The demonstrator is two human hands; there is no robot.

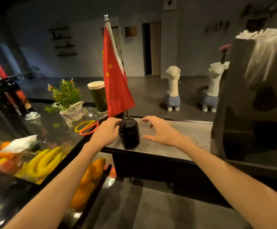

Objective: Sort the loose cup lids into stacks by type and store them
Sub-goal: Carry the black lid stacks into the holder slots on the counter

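Observation:
A tall stack of black cup lids (129,133) stands upright on the grey counter ledge (184,139), just in front of the flag's base. My left hand (107,131) rests against the stack's left side, fingers curled around its upper part. My right hand (161,131) hovers a little to the right of the stack, fingers spread, with a gap between it and the lids. No other loose lids show in this view.
A red flag (116,80) on a pole rises behind the stack. A green paper cup (98,96), a small potted plant (66,96), orange-handled scissors (87,127), bananas (41,162) and oranges (88,180) lie left. A dark machine (253,96) blocks the right.

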